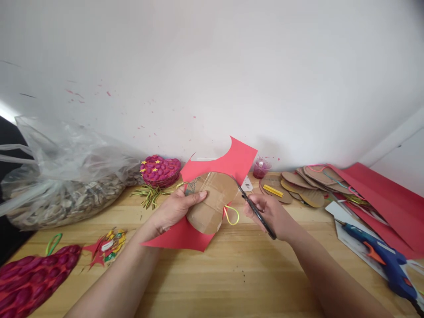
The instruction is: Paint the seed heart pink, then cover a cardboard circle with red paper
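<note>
My left hand (185,203) grips a rounded cardboard piece (215,201) together with the red paper (236,157) behind it, thumb pressed on the cardboard. The paper is cut along a curve near the cardboard's upper edge, and a red flap hangs below. A yellow-green cord loop (232,215) sticks out at the cardboard's right side. In my right hand (266,214) is a pair of black scissors (251,205), its blades pointing up and left at the paper by the cardboard's right edge. How far the blades are apart is hard to see.
A plastic bag of shells or chips (76,194) stands at the left. Crimson decorated pieces (160,170) (36,278), red scraps (99,251) and cardboard cutouts (298,183) lie around. At the right are red sheets (391,194) and a blue glue gun (387,256); a small cup (261,168) is by the wall.
</note>
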A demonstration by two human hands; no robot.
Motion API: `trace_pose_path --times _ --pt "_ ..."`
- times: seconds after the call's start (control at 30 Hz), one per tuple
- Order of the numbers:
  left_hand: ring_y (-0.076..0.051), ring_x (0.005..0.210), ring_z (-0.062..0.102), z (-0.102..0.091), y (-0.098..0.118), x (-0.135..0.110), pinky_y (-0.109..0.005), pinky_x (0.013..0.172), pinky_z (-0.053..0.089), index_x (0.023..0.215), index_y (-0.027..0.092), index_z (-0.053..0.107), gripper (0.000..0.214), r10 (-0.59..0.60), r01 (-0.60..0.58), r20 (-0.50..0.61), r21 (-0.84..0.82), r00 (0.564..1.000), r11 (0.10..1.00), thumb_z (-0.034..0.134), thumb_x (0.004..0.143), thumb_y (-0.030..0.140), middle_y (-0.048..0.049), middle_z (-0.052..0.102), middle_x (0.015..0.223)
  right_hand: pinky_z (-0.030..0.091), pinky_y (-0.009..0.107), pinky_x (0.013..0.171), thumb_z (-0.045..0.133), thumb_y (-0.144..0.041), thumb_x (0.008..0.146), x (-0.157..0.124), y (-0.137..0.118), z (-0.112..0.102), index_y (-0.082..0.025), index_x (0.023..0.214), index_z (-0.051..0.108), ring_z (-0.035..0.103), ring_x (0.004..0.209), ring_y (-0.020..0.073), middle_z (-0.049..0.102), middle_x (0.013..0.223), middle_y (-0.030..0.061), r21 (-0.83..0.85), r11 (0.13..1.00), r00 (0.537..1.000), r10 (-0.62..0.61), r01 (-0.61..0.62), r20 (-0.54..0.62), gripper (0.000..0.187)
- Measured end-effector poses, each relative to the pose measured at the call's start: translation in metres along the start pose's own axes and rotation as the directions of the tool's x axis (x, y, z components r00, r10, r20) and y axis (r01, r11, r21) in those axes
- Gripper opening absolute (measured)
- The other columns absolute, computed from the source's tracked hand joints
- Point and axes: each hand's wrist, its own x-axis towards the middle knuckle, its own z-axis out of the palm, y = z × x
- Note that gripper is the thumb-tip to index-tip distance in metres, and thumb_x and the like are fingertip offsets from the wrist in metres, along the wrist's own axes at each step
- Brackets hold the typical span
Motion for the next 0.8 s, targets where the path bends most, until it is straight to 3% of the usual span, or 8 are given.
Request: trace_pose_path --times 0.27,0.47,0.67,0.8 --pt "-0.027 0.090 0.076 -0.002 0.002 0.001 -0.038 0.086 0.059 0.111 0.019 0.071 0.048 0.006 -0.006 0.001 0.033 1.000 0.999 0.089 0.069 0.035 -0.0089 0.080 0.103 0.027 0.027 0.056 0.071 -0.049 0.079 0.002 -0.002 -0.005 -0.021 0.066 0.048 0.035 0.061 0.0120 0.036 0.064 -0.0051 -0.062 0.998 1.000 0.010 -0.009 0.017 0.039" --pt "-0.028 0.091 0.076 -0.003 0.001 0.002 -0.038 0.085 0.058 0.109 0.020 0.072 0.049 -0.015 0.015 0.000 0.024 1.000 1.000 0.090 0.067 0.037 -0.0089 0.080 0.105 0.028 0.027 0.053 0.067 -0.051 0.081 0.000 0.001 -0.007 -0.022 0.070 0.051 0.039 0.058 0.0125 0.045 0.065 -0.0036 -0.055 0.998 0.999 0.019 -0.017 0.036 0.035" --pt "-0.028 0.092 0.076 -0.008 -0.003 0.004 -0.038 0.083 0.060 0.113 0.020 0.072 0.049 -0.012 0.011 0.047 0.032 0.999 0.999 0.088 0.070 0.037 -0.0106 0.079 0.109 0.024 0.027 0.055 0.070 -0.050 0.080 0.004 0.004 -0.015 -0.022 0.064 0.042 0.031 0.060 0.0110 0.032 0.064 -0.0058 -0.212 0.977 1.000 0.010 -0.004 0.025 0.043" --pt "-0.030 0.093 0.076 -0.006 -0.002 0.003 -0.039 0.083 0.060 0.111 0.019 0.073 0.050 -0.027 0.026 0.053 0.036 0.998 0.999 0.088 0.068 0.039 -0.0112 0.079 0.107 0.022 0.027 0.054 0.068 -0.052 0.082 0.005 0.007 -0.019 -0.021 0.065 0.044 0.032 0.058 0.0106 0.034 0.063 -0.0060 -0.288 0.958 1.000 0.002 0.005 0.025 0.043"
